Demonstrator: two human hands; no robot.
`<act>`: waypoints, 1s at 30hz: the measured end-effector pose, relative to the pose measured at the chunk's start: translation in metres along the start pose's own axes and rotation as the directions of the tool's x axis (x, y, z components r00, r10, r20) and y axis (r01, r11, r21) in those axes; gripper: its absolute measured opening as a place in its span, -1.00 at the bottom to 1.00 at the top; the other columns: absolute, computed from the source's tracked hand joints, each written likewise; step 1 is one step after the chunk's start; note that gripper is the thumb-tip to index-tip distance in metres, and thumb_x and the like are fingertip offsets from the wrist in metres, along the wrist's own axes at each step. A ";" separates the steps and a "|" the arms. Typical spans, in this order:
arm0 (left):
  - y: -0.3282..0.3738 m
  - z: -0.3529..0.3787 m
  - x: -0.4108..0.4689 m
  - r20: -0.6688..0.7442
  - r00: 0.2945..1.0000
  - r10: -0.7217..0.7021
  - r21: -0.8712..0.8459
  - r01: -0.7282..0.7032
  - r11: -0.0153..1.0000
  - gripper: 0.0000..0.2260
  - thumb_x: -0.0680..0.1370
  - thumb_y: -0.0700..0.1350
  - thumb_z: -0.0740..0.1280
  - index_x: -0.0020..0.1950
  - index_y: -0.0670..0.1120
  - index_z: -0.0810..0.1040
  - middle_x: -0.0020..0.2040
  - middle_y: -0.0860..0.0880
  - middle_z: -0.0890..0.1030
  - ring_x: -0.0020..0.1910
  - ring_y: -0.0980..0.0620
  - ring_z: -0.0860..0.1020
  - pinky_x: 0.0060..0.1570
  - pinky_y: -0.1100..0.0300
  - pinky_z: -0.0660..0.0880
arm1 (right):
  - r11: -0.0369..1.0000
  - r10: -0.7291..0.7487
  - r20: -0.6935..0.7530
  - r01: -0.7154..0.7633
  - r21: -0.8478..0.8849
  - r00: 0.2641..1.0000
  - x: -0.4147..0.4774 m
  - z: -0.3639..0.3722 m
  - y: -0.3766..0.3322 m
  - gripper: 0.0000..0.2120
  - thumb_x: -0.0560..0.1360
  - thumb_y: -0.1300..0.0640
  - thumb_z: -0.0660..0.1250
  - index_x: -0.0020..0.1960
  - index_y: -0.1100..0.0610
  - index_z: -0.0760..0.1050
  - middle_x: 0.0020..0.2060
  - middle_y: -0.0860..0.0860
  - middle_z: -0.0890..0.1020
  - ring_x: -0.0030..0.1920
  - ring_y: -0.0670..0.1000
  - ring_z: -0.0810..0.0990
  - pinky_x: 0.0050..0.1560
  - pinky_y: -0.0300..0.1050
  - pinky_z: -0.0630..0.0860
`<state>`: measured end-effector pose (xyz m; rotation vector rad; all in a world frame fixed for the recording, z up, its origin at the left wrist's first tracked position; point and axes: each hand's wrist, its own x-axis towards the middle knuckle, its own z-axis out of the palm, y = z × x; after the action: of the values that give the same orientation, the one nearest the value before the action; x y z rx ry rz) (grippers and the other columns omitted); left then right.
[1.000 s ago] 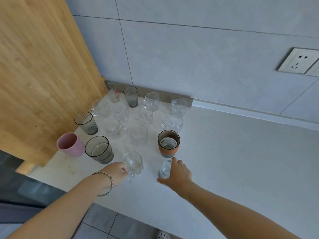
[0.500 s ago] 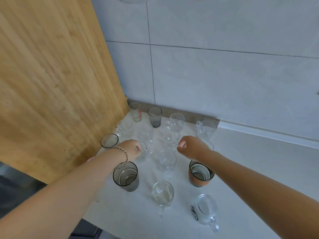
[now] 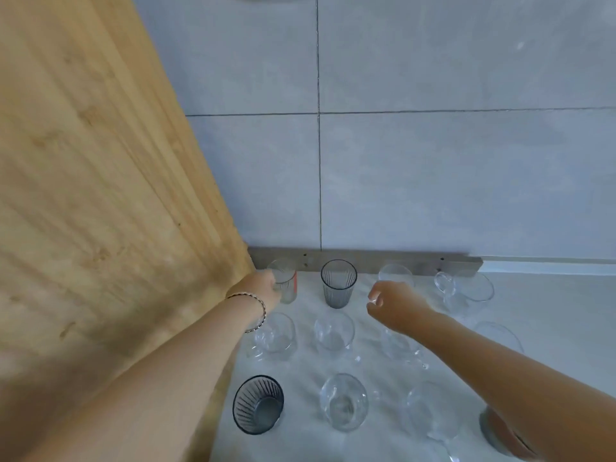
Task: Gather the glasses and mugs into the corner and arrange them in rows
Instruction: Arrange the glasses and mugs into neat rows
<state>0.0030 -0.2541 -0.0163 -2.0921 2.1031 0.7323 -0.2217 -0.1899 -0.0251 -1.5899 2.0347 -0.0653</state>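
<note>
My left hand is clamped on the corner glass; right hand curled, grip unclear. Next: square the tabletop's back row.

No legible text, brand, number or sign appears in the frame. The clear glass at centre left, in the corner, carries a red printed mark on its right side, too blurred to read. All other glassware is unmarked.
</note>
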 end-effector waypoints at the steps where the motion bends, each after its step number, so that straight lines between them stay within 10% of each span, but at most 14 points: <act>1: 0.000 0.002 0.012 -0.013 1.000 -0.020 -0.024 0.019 1.000 -0.81 0.52 -0.09 0.19 0.09 -0.07 0.48 0.02 -0.08 0.53 -0.09 -0.07 0.45 -0.08 0.15 0.40 | 1.000 0.013 -0.008 -0.013 0.004 1.000 0.008 0.003 -0.006 -0.68 0.52 0.03 0.26 0.25 0.08 0.47 0.20 0.05 0.56 0.19 0.06 0.54 0.20 -0.10 0.49; 10: 0.014 0.031 0.080 -0.065 0.980 -0.186 0.022 0.187 0.982 -0.34 0.43 0.23 0.31 0.34 -0.17 0.25 0.28 -0.14 0.39 0.23 -0.11 0.49 -0.12 0.10 0.41 | 0.994 0.101 0.050 -0.103 0.027 0.994 0.080 0.023 -0.045 -0.15 0.39 -0.13 0.43 0.48 0.11 0.05 0.36 0.14 0.26 0.28 0.19 0.46 0.20 0.05 0.46; 17: -0.008 0.032 0.109 0.071 0.997 0.014 -0.015 -0.013 1.000 -0.37 0.41 0.03 0.39 0.43 0.03 0.24 0.36 -0.11 0.32 0.27 -0.17 0.44 0.19 0.08 0.46 | 0.995 0.030 -0.003 -0.029 0.096 1.000 0.107 0.049 -0.044 -0.28 0.37 0.00 0.42 0.41 0.07 0.17 0.28 0.10 0.33 0.02 0.15 0.57 -0.10 -0.05 0.54; 23: -0.017 0.014 0.113 0.190 0.937 0.293 -0.067 -0.285 0.956 -0.25 0.39 -0.30 0.40 0.49 0.07 0.20 0.53 -0.01 0.11 0.52 0.03 0.14 0.40 0.26 0.19 | 0.976 -0.086 0.012 0.082 0.200 0.996 0.111 0.049 -0.036 -0.14 0.38 0.06 0.45 0.52 0.00 0.02 0.37 0.08 0.27 0.14 0.09 0.52 0.07 -0.06 0.53; 30: -0.010 0.018 0.111 0.023 0.998 0.056 -0.128 -0.052 0.990 -0.22 0.33 -0.01 0.52 0.46 -0.11 0.25 0.41 -0.11 0.38 0.37 -0.05 0.40 0.31 0.17 0.32 | 0.970 -0.121 -0.009 0.120 0.210 0.993 0.111 0.046 -0.029 -0.16 0.33 0.11 0.49 0.50 0.04 0.13 0.34 0.09 0.36 0.18 0.08 0.51 0.11 -0.08 0.52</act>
<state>0.0012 -0.3492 -0.0776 -2.0814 2.1609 0.9198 -0.1917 -0.2860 -0.0965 -1.5753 1.8584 -0.3113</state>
